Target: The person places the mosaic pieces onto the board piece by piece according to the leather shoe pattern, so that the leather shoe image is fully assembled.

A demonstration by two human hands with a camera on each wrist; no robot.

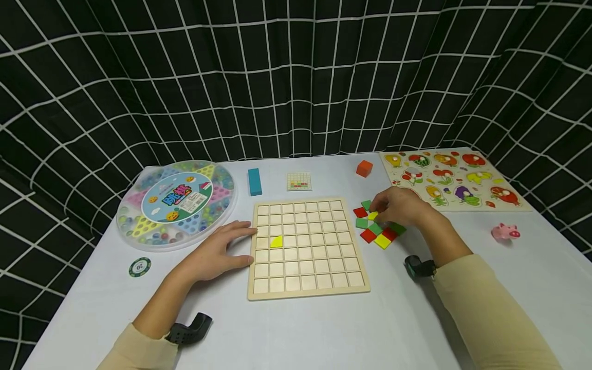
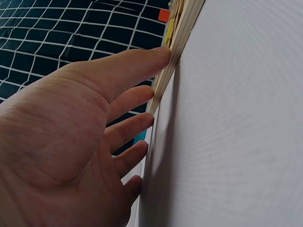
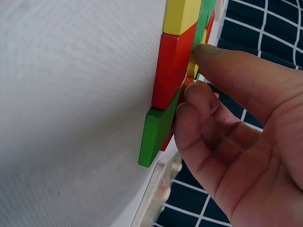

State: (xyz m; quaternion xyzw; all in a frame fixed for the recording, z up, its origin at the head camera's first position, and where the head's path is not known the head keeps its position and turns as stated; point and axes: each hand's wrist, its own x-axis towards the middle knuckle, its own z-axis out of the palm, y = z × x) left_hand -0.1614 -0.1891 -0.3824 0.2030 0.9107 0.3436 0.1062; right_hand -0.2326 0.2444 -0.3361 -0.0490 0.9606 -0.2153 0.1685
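A square wooden grid board [image 1: 310, 296] lies flat in the middle of the head view, with one yellow quarter-round piece [image 1: 276, 241] in a left-hand cell. Fairly straight, spread fingers of my left hand [image 1: 215, 254] rest against the board's left edge. In the left wrist view, the thumb [image 2: 142, 66] touches the board's rim. To the right of the board, my right hand [image 1: 400, 208] is over a group of red, green and yellow tiles [image 1: 383, 241]. Its thumb and curled fingers pinch a yellow tile [image 3: 192, 68] there. The right forefinger's tip is hidden.
A round marble game box [image 1: 178, 200] and a poker chip [image 1: 140, 267] are on the left. Behind the board stand a blue block [image 1: 255, 182], a pattern card [image 1: 298, 181] and an orange cube [image 1: 364, 168]. A fruit puzzle [image 1: 450, 180] and pink pig [image 1: 505, 232] lie right.
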